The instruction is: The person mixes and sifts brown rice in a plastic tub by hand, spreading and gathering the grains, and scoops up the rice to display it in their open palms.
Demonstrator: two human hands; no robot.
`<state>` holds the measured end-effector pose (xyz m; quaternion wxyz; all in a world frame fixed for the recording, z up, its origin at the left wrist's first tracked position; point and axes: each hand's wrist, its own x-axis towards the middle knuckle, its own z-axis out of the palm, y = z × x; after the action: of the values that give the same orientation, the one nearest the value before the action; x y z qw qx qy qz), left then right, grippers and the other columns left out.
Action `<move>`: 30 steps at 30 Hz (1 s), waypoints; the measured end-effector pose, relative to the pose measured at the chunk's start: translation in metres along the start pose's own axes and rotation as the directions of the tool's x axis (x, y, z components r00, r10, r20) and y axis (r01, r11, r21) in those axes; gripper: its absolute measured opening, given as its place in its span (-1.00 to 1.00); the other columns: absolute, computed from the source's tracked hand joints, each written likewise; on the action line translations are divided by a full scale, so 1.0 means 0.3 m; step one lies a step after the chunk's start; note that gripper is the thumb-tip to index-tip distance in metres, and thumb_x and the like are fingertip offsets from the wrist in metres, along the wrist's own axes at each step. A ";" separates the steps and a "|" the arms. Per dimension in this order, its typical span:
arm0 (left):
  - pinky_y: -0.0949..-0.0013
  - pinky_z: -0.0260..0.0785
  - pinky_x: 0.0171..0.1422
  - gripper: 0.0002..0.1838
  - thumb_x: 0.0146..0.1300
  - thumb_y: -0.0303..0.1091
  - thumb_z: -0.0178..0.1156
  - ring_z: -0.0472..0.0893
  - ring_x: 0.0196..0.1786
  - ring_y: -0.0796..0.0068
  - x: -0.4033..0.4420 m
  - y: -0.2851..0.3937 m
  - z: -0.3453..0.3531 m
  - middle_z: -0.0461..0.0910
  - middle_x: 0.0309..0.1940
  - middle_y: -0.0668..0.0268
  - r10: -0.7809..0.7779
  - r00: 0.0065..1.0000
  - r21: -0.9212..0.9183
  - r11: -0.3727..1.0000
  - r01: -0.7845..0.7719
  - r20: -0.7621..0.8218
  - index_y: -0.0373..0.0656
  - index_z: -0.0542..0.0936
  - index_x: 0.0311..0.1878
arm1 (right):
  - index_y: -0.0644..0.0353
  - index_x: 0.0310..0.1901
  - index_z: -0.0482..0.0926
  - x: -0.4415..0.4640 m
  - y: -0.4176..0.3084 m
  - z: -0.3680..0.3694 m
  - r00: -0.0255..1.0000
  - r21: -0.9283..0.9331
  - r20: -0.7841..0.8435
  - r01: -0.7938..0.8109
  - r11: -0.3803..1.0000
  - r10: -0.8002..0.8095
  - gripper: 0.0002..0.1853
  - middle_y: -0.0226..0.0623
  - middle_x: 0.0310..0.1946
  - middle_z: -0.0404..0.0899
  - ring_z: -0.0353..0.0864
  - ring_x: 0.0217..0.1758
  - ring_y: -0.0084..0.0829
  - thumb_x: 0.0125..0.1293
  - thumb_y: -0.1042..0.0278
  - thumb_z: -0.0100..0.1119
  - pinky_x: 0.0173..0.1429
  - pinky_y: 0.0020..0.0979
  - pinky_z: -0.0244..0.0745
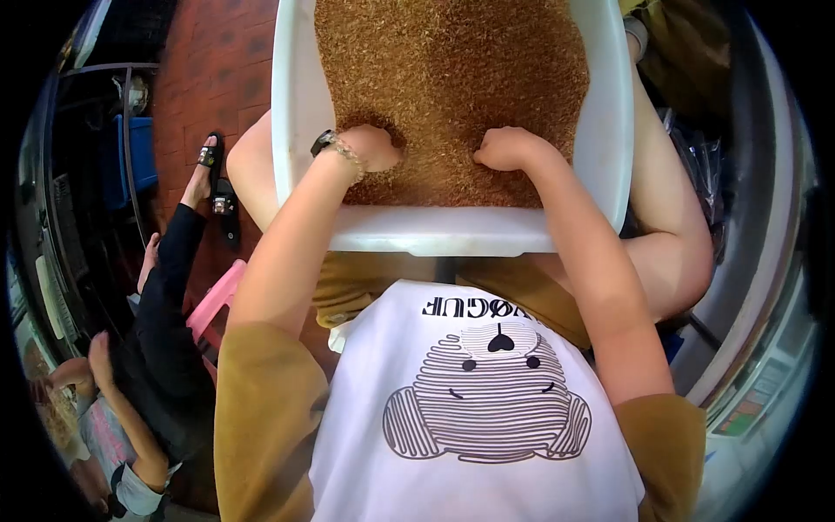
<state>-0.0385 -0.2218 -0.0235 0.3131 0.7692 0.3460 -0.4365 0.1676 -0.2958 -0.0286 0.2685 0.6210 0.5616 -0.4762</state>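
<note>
Brown, finely shredded dry material [452,78] fills a white plastic tub [435,230] resting across my lap. My left hand [370,148], with a dark watch [323,142] and a beaded bracelet [350,158] at the wrist, is closed and pressed into the shreds at the near left. A small hollow surrounds its fingers. To the right, my right hand [509,148] is also closed, knuckles up, its curled fingertips sunk among the shreds. The material in each palm is mostly hidden.
At left another person sits, with dark trousers [165,287] and a raised hand [101,361], beside a pink plastic stool [215,298]. Black sandals [225,204] lie on red floor tiles [209,78]. A blue bin [130,161] stands on a rack; dark plastic bags [700,165] are at right.
</note>
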 end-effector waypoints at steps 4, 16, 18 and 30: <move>0.06 0.30 0.20 -0.54 0.31 -0.22 -0.25 0.45 0.12 -0.07 0.062 -0.018 0.037 0.43 0.09 -0.12 0.137 0.985 0.091 0.985 -0.147 0.109 -0.38 0.45 0.05 | 0.31 0.07 0.50 0.019 0.004 0.025 0.999 0.059 0.047 0.023 0.998 -0.025 -0.50 0.00 0.12 0.44 0.42 0.17 -0.05 0.28 0.08 -0.12 0.25 -0.18 0.29; 0.12 0.19 0.31 -0.49 0.35 -0.13 -0.28 0.35 0.24 0.02 0.075 0.012 0.015 0.33 0.21 -0.04 -0.032 0.980 -0.305 0.952 -0.030 -0.197 -0.29 0.32 0.21 | 0.23 0.38 0.04 0.019 0.055 0.049 0.969 0.602 0.245 -0.169 0.780 0.021 -0.28 -0.17 0.44 -0.08 -0.09 0.48 -0.21 0.32 -0.06 -0.14 0.47 -0.14 -0.20; 0.13 0.19 0.31 -0.48 0.35 -0.11 -0.28 0.35 0.25 0.04 0.074 0.016 0.003 0.33 0.22 -0.02 -0.063 0.972 -0.352 0.936 -0.021 -0.226 -0.28 0.32 0.21 | 0.23 0.39 0.01 0.049 0.066 0.071 0.956 0.687 0.294 -0.194 0.700 -0.023 -0.27 -0.19 0.45 -0.14 -0.16 0.50 -0.21 0.32 -0.04 -0.12 0.48 -0.10 -0.28; 0.19 0.17 0.31 -0.44 0.34 -0.04 -0.27 0.32 0.28 0.15 0.023 0.038 0.034 0.33 0.24 0.06 -0.118 0.987 -0.634 0.773 0.020 -0.113 -0.22 0.29 0.26 | 0.27 0.34 0.06 0.161 0.073 0.186 0.943 0.942 0.254 -0.191 0.274 -0.215 -0.33 -0.11 0.41 -0.02 -0.01 0.45 -0.21 0.26 0.13 -0.08 0.46 -0.13 -0.21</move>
<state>-0.0312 -0.2344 -0.0319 0.5101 0.6365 0.5223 -0.2488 0.1683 -0.3279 -0.0984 -0.0735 0.5619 0.1109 -0.8164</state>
